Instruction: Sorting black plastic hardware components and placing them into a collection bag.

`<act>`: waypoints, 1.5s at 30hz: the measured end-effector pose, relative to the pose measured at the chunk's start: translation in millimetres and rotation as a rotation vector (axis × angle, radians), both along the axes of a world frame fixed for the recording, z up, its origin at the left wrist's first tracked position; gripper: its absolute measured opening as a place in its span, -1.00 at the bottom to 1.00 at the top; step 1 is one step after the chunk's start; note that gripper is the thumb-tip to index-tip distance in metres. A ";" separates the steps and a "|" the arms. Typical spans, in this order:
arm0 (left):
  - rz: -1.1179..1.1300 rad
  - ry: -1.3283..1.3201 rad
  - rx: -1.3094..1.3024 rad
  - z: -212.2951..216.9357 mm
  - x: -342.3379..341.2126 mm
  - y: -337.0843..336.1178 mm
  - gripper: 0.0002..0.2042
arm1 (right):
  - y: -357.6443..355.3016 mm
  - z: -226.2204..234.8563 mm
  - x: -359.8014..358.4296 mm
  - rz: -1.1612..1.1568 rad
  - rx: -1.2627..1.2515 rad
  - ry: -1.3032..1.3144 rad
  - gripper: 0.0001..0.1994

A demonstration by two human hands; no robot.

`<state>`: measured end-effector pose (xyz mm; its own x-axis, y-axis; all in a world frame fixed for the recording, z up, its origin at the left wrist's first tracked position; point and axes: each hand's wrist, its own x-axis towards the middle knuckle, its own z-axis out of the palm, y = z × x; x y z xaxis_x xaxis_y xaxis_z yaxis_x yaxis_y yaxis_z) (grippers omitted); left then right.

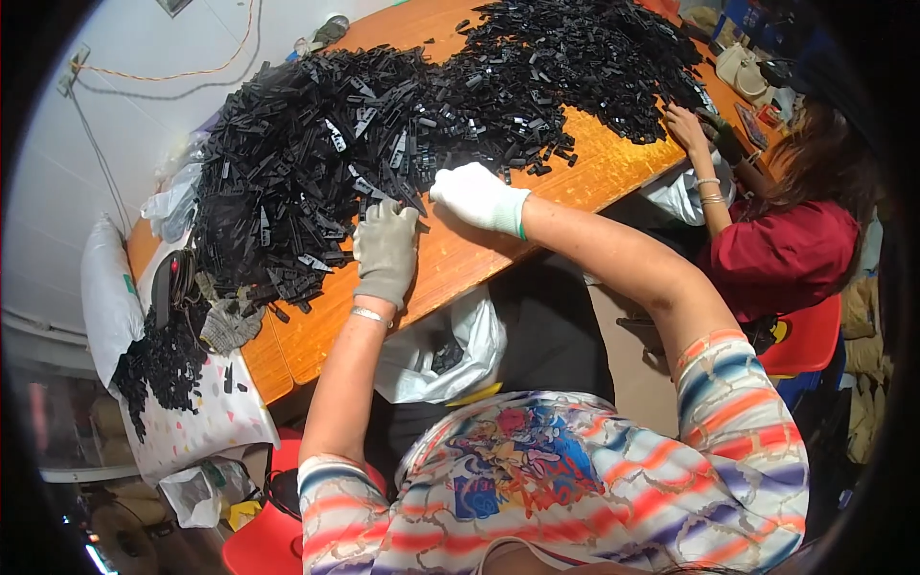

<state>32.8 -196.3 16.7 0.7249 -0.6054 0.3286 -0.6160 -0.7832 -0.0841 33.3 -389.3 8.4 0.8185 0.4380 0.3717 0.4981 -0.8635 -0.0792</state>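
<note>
A large heap of small black plastic pieces [287, 163] covers much of the orange wooden table [450, 254]. My left hand [386, 247], in a grey glove, rests at the heap's near edge with its fingers bent down against the pieces. Just right of it, my right hand [477, 198] wears a white glove and is closed, its knuckles beside the heap. Whatever either hand pinches is hidden under the fingers. Below the table edge, a white plastic bag [470, 350] hangs open in front of me with some black pieces inside.
At the right sits a person in a dark red top [786, 254], one hand [685, 129] at the heap's far end. To the left, a white sack [115, 297] and more black pieces [168, 359] lie beside a crumpled grey glove [233, 326]. A red chair [264, 541] stands lower left.
</note>
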 end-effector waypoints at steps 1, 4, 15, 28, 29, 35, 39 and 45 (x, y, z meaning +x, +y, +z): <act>0.005 -0.018 0.016 0.3 -3.0 2.8 -0.94 | 1.6 3.3 -1.6 -0.012 0.017 0.081 -0.88; -0.003 -0.014 -0.020 -7.3 -7.1 11.5 -0.91 | 4.6 0.1 -7.4 -0.019 0.126 0.122 -0.87; 0.011 0.177 -0.390 -29.5 -18.7 31.8 -0.81 | 16.1 1.4 -20.5 -0.139 0.057 0.249 -0.86; 0.128 1.079 -1.446 -16.2 -48.3 23.3 -0.76 | 39.2 26.2 -49.0 -0.235 0.682 0.493 -0.75; 0.130 1.082 -1.446 -17.8 -47.1 23.7 -0.76 | 42.6 28.9 -50.8 -0.245 0.705 0.505 -0.74; 0.075 1.297 -1.504 -19.9 -50.6 20.5 -0.77 | 57.3 32.6 -64.6 -0.290 1.110 0.794 -0.82; -0.063 1.441 -1.474 -20.2 -48.8 29.7 -0.75 | 59.6 24.4 -68.9 -0.168 1.269 0.753 -0.84; -0.076 1.506 -1.971 -23.5 -54.6 25.1 -0.77 | 67.0 23.8 -71.1 -0.163 1.325 0.643 -0.78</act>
<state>-21.8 -171.2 -6.8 0.8934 -0.4105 -0.1825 0.4171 0.6072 0.6763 -37.8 -322.4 32.3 0.9993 -0.0334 -0.0184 -0.0194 -0.0295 -0.9994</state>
